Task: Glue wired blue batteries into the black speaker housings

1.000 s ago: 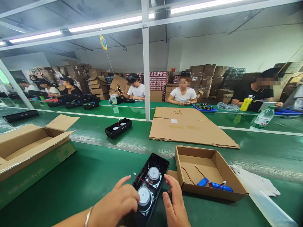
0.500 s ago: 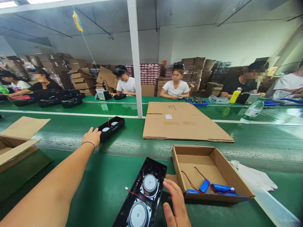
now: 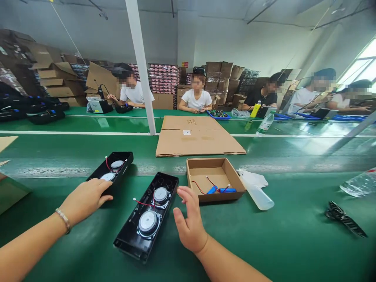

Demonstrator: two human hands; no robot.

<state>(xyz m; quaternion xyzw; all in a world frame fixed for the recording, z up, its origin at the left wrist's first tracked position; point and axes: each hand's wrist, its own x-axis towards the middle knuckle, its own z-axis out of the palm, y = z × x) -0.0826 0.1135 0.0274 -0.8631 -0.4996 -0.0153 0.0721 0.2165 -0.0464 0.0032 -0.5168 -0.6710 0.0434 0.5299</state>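
Note:
A black speaker housing (image 3: 133, 227) lies open side up on the green surface, with two round silver speakers and a red wire ending in a white plug. Beyond it to the left is a second similar speaker housing (image 3: 125, 163). My left hand (image 3: 88, 197), with a bracelet at the wrist, grips this one at its near end; the fingertips are partly hidden behind the edge. Beside the nearer housing's right edge is my right hand (image 3: 189, 219), fingers spread and holding nothing. Whether its fingertips touch that edge, I cannot tell.
A shallow cardboard box (image 3: 216, 197) holds blue batteries with red wires. Behind it lies flat cardboard (image 3: 202, 143). Clear plastic (image 3: 260, 196), a black strap-like item (image 3: 345, 219) and a bottle (image 3: 358, 182) are to the right. Several co-workers sit across the line beyond a white post (image 3: 141, 66).
My left hand has drawn the farther speaker housing nearer to the other one. The view has turned right and shows more of the near surface. My right hand remains open by the nearer housing.

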